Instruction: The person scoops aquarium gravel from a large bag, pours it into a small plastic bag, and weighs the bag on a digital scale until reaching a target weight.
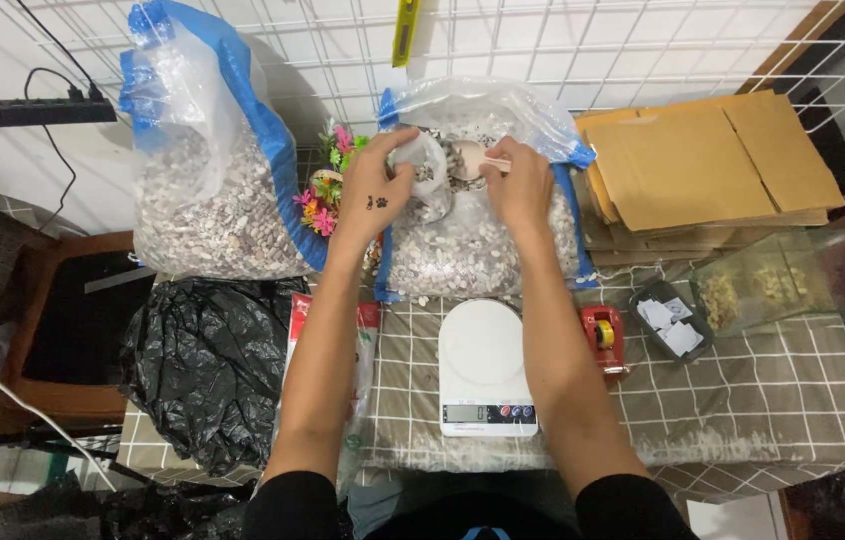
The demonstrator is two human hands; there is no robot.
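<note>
while both hands (448,180) grip bag (423,165) and scoop (478,160), scale (483,365) below, cardboard (703,165) right

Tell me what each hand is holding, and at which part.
The left hand grips a small clear bag at its open rim. The right hand holds a pale scoop by its handle, over the large bag of pebbles.

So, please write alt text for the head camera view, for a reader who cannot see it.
Two hands, left hand holding a small clear bag and right hand a scoop, work over an open sack of pebbles. A white kitchen scale sits in front.
</note>
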